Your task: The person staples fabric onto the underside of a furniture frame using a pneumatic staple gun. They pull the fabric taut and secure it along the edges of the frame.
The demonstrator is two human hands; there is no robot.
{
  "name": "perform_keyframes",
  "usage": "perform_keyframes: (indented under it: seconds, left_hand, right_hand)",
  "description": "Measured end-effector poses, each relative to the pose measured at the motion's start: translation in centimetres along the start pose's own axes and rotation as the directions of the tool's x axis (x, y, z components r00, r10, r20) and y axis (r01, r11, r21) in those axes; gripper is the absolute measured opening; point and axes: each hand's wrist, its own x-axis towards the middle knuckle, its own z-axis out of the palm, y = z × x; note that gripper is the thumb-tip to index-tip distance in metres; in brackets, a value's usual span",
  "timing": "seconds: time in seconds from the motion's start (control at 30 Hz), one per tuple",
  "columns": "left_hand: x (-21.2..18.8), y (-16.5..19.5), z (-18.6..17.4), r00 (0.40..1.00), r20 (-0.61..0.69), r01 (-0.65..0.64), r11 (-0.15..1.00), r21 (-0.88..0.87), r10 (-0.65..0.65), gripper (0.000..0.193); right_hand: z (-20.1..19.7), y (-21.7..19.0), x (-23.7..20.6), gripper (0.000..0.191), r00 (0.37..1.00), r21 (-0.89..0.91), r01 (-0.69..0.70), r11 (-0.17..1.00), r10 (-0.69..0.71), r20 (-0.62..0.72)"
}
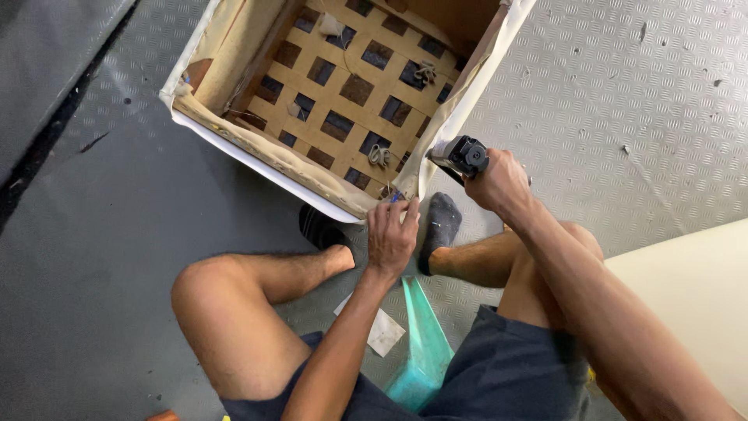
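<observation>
An upturned seat frame [234, 47] with tan woven webbing [351, 86] and cream fabric wrapped over its edges lies on the floor in front of me. My left hand [392, 234] presses the fabric down at the frame's near corner. My right hand [497, 183] grips a dark staple gun [460, 157], its nose against the fabric on the right edge close to that corner.
I sit on a low turquoise stool [425, 343] with my socked feet [440, 222] against the frame. A white scrap of paper [383, 331] lies on the grey tread-plate floor [623, 93]. A cream panel [693, 296] stands at the right.
</observation>
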Motion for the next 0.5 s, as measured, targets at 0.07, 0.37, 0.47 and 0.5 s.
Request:
perform_keyframes:
  seconds: [0.07,0.37,0.47,0.5]
  left_hand:
    - [0.1,0.2,0.4,0.993,0.038,0.112,0.994,-0.017,-0.112,0.032]
    - [1.7,-0.4,2.5,0.94,0.009,0.338,0.93,-0.144,-0.341,0.018]
    - [1.0,-0.4,2.4,0.952,0.013,0.304,0.941,-0.148,-0.306,0.022]
    - [0.8,-0.3,2.3,0.957,0.009,0.287,0.945,-0.155,-0.289,0.024]
  right_hand:
    - [0.0,0.0,-0.1,0.018,0.999,0.001,0.021,1.0,-0.021,-0.026]
    - [-0.3,-0.2,-0.2,0.02,1.0,-0.006,0.006,1.0,-0.006,-0.001]
    - [-0.3,-0.4,-0.1,0.021,0.997,-0.013,-0.044,0.999,0.045,0.061]
    - [-0.4,-0.4,-0.1,0.021,0.997,-0.022,-0.043,0.999,0.045,0.068]
